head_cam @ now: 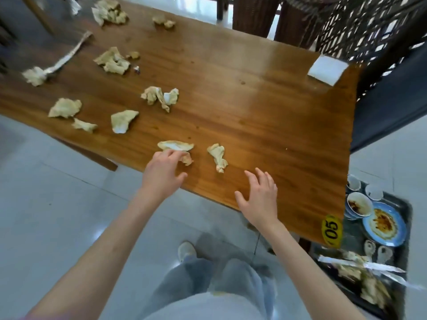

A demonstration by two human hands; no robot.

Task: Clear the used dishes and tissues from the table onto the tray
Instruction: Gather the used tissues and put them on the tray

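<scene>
Several crumpled beige tissues lie scattered over the wooden table [265, 107]. My left hand [163, 172] rests at the near edge, its fingertips touching a flat tissue [176, 145] and a small wad beside it. My right hand [260, 197] hovers open with fingers spread, just below a twisted tissue [218, 157]. The dark tray [403, 205] sits low at the right, beyond the table's corner. It holds a blue plate [384, 225], stained bowls [359, 204], small cups, spoons and a heap of used tissues [369, 287].
A folded white napkin [328, 69] lies at the table's far right corner. A foil strip [69, 55] lies at the far left. Wicker chairs [360, 26] stand behind the table. A yellow number tag [332, 230] marks the near right corner. Pale floor tiles lie under me.
</scene>
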